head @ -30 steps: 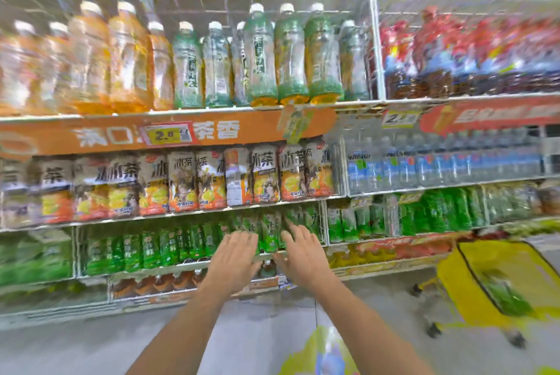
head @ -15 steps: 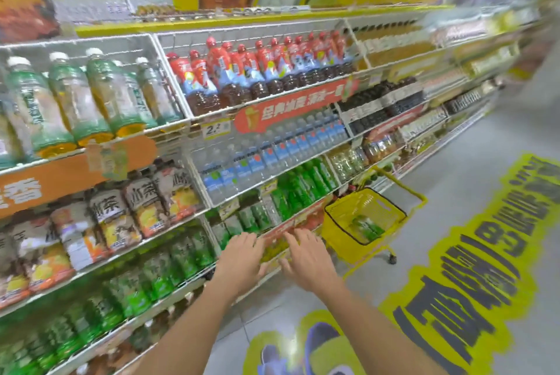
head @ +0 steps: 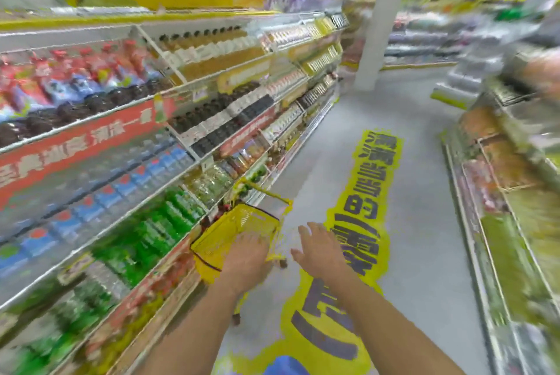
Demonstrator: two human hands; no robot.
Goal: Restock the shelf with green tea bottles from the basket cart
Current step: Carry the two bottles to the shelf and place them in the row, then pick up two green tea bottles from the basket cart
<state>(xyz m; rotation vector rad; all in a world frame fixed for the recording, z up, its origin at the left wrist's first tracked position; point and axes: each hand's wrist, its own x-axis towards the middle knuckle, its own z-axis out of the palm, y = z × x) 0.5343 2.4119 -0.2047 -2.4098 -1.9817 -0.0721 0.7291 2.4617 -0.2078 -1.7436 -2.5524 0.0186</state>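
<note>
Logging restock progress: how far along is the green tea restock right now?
Done: green bottles already fill a low shelf. In hand: nothing; the left hand reaches over the yellow basket cart, and the right hand is open beside it. Left: the basket's contents are too blurred to count.

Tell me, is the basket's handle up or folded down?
Up: the handle rises above the basket rim, slanting toward the aisle.

Your basket cart (head: 230, 238) is bright yellow mesh with a dark rim. On the shelf (head: 188, 159) beside it you see green-labelled bottles (head: 157, 223), above them blue-labelled ones (head: 121, 189), over a red strip with pale lettering (head: 75, 147). The grey floor carries a yellow decal with dark characters (head: 363, 223).
</note>
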